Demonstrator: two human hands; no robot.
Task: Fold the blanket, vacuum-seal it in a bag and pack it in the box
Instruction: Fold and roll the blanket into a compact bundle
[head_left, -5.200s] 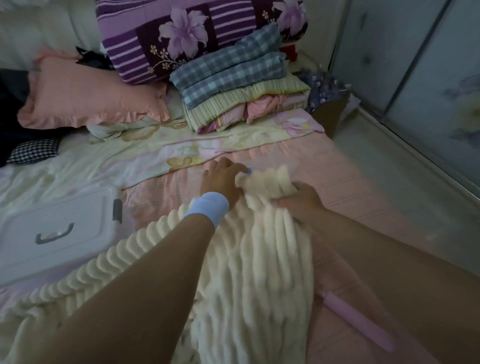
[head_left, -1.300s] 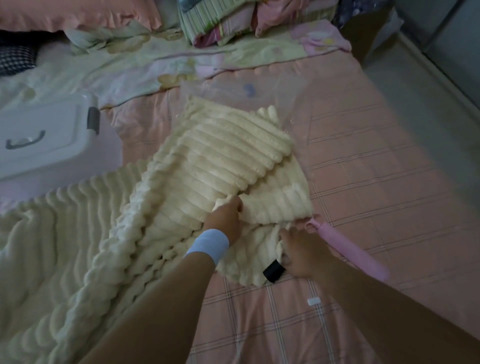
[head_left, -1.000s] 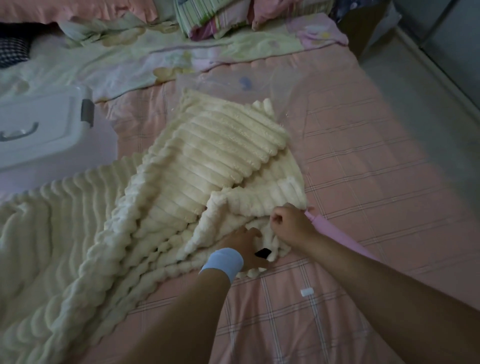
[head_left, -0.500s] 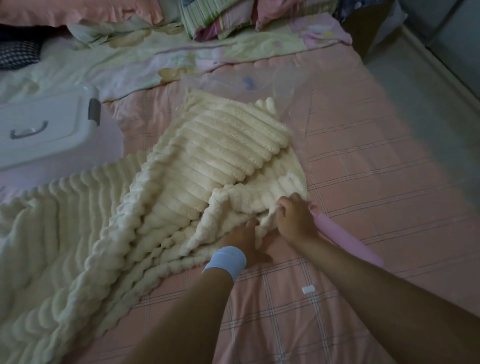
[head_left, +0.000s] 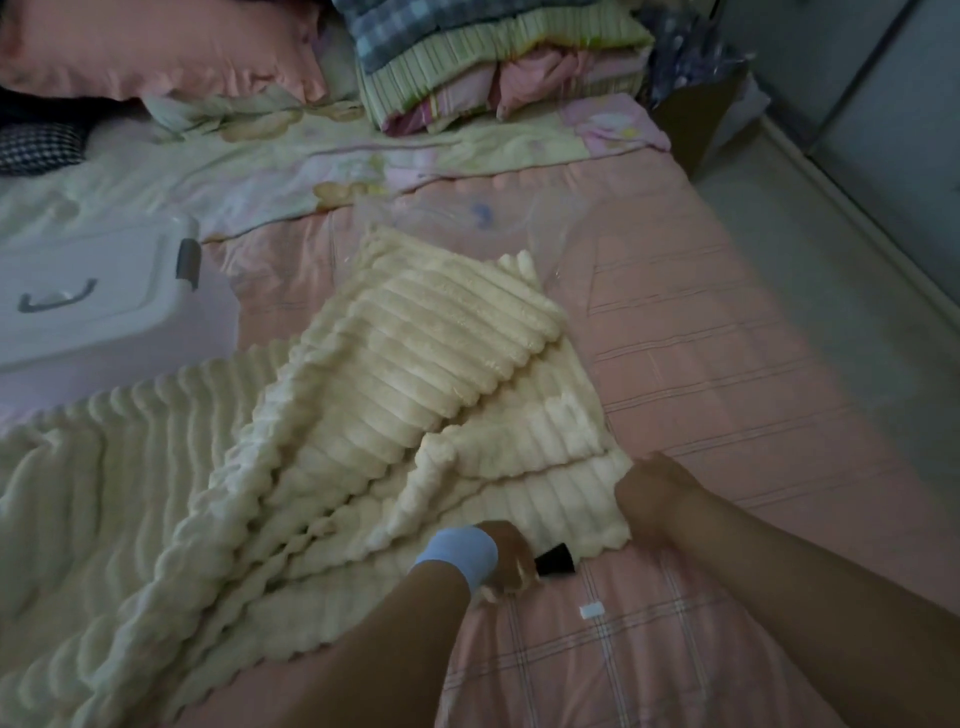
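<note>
The blanket (head_left: 395, 395) fills the centre and lower left, its long axis running diagonally up to the clear bag (head_left: 467, 218) at upper centre, which it overlaps. The box (head_left: 104, 301) sits at left. The left hand (head_left: 506, 564) and right hand (head_left: 649, 499) meet the near edge, their grips too blurred to tell. The bunched left part may fold in lumpy, and tugging may drag the bag

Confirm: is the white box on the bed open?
No, the white box at the left is closed, its handled top in place.
</note>
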